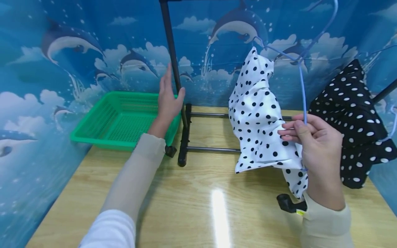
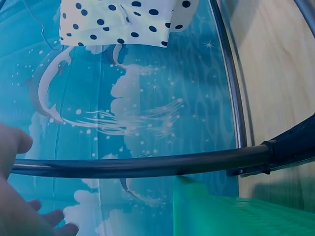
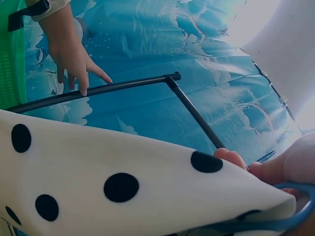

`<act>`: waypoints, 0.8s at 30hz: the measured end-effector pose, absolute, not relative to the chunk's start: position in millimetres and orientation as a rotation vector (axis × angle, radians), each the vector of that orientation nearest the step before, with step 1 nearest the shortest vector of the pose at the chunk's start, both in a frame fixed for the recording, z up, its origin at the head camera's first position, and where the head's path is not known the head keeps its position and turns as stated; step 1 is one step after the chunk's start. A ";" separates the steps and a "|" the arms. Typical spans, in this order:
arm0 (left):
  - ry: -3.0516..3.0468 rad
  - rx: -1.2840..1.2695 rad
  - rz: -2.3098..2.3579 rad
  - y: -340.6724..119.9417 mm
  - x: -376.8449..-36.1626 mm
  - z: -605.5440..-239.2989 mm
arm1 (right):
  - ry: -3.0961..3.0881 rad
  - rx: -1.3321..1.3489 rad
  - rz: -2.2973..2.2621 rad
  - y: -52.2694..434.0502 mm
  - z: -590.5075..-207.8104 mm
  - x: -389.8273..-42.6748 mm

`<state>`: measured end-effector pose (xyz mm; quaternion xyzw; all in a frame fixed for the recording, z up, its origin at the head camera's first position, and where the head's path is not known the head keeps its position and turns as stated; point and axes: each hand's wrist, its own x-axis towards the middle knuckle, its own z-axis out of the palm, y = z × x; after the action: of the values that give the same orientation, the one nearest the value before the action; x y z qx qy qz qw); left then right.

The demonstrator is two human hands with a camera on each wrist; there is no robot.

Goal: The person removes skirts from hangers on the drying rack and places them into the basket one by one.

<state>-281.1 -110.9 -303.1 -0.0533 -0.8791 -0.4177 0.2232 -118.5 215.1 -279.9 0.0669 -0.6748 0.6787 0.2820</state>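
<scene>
The head view looks down across the table [image 1: 198,193]; both wrist views sit close, tilted upward (sideways-rolled), sharing the black rack pole [image 2: 147,166] and white dotted cloth [image 3: 123,187].

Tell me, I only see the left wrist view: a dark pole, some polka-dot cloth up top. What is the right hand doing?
Observer: The right hand pinches a blue wire hanger carrying the white dotted garment.
Operator: And my left hand?
Observer: The left hand rests open against the rack's upright pole.
Operator: Anything else hanging?
Observer: A black garment with white dots hangs at the right, beside the white one.
Operator: That green thing?
Observer: A green basket on the table.
</scene>
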 end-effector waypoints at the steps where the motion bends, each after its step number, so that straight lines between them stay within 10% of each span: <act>1: -2.399 -0.154 -1.146 -110.1 -280.6 -305.6 | -1.815 0.173 1.814 215.2 -279.8 -118.5; 24: -2.126 -0.544 -1.143 -88.4 -244.4 -338.0 | -1.860 0.174 1.812 208.4 -277.7 -110.7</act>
<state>-244.4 -88.4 -338.0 -0.2077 -0.8118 -0.4363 0.3277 -110.7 208.4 -277.7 0.0645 -0.6889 0.6712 0.2661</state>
